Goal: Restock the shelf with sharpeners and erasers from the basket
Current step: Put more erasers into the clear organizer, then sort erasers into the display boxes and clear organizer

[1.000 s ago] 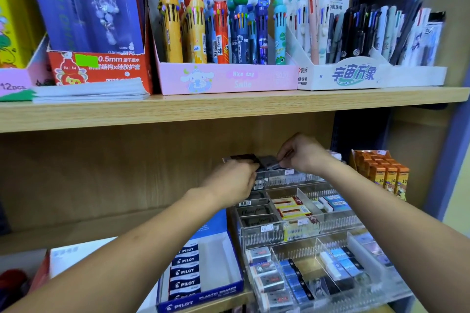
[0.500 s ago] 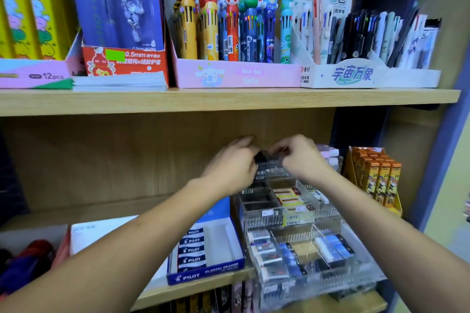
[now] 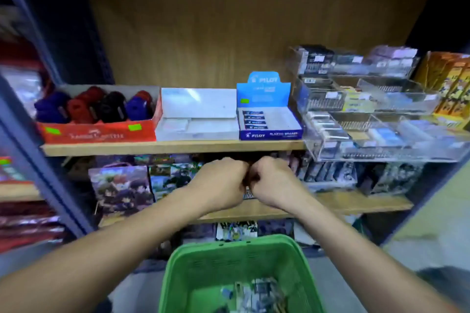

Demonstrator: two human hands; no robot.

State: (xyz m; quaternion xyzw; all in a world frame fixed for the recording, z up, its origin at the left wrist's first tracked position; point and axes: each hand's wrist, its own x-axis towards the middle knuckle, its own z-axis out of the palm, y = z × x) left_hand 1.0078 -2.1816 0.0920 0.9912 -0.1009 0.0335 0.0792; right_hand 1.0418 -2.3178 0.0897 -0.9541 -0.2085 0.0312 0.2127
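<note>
My left hand [image 3: 221, 183] and my right hand [image 3: 273, 183] meet knuckle to knuckle in front of the lower shelf, fingers curled around a small dark pack [image 3: 245, 181] that is mostly hidden between them. Below them stands the green basket [image 3: 229, 246] with several small packed items [image 3: 256, 292] in its bottom. On the shelf [image 3: 173, 147] above sit a red box [image 3: 96, 133] of coloured sharpeners [image 3: 112, 107], a white box [image 3: 198, 119], a blue Pilot eraser box [image 3: 269, 132] and a clear tiered eraser rack [image 3: 368, 119].
Orange packs [image 3: 450, 89] stand at the far right of the shelf. Picture-covered goods [image 3: 122, 185] fill the lower shelf behind my hands. A dark blue upright [image 3: 30, 99] borders the shelf on the left, with red goods beyond it.
Both hands have drawn back from the top tier of the clear rack and come down together to just above the basket. My view has tilted downward, so the pen shelf is out of sight.
</note>
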